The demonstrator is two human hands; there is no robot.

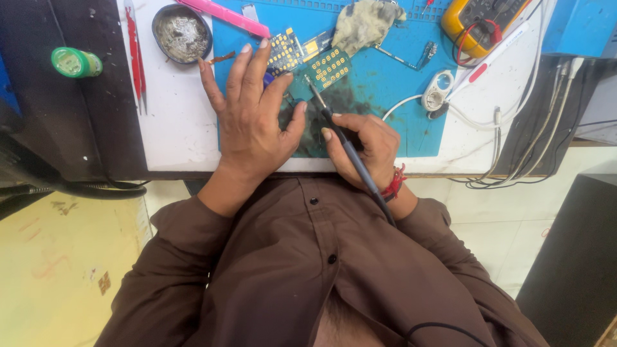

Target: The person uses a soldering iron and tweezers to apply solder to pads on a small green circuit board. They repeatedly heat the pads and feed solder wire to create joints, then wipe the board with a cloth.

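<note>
Nearest your body, your right hand (366, 151) was curled tight around the soldering iron (340, 138), gripped pen-fashion on its dark handle, with the cord trailing back over your brown shirt. The iron looked light and stiff; the handle was the only sensible place to hold it, since the metal tip (310, 82) is likely hot.

Beside it, your left hand (254, 119) lay flat on the blue work mat (385, 96), fingers spread and closed on nothing, pressing down on something small beneath the palm; what it was I cannot tell. The iron's tip hovered just at the green circuit board (329, 67), which lay on the mat beyond your fingertips, next to a second board with gold pads (286, 50). Such boards seem thin, rigid and fragile, best steadied by their edges.

Farther off sat a dirty cloth (366, 22), a pink knife (225, 16), a round tin of cleaning wool (182, 32), red tweezers (135, 54) and a yellow multimeter (479, 22).
</note>
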